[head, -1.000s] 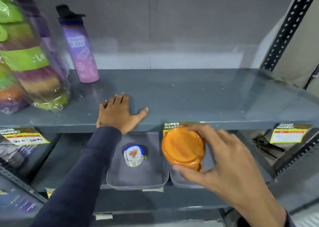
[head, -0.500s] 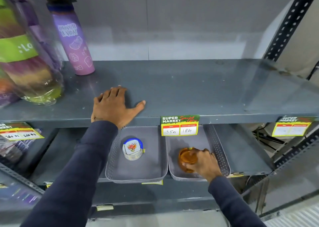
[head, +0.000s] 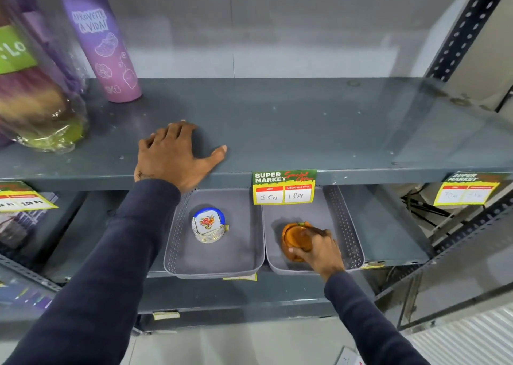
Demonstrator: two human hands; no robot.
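A grey metal rack fills the view, with an upper shelf (head: 305, 131) and a lower shelf that carries two grey perforated trays side by side. In the right tray (head: 345, 225), the fingers (head: 316, 234) of the right hand (head: 319, 249) curl over the top of an orange tub (head: 294, 238), with the thumb on its near side. The tub is round and low with a ridged lid and sits on the tray floor, near the middle. The left tray (head: 176, 225) holds a stack of coasters (head: 208, 227) with a blue rim and a flower print, well apart from the tub. A yellow price tag (head: 284, 187) hangs from the upper shelf's front edge, above the gap between the trays. The left hand (head: 172, 156) lies flat on the upper shelf, fingers straight, thumb spread, holding nothing. Further left on that shelf stand a purple bottle (head: 102, 45) and a plastic-wrapped bundle (head: 36, 109). Nothing stands between the right hand and the tub.
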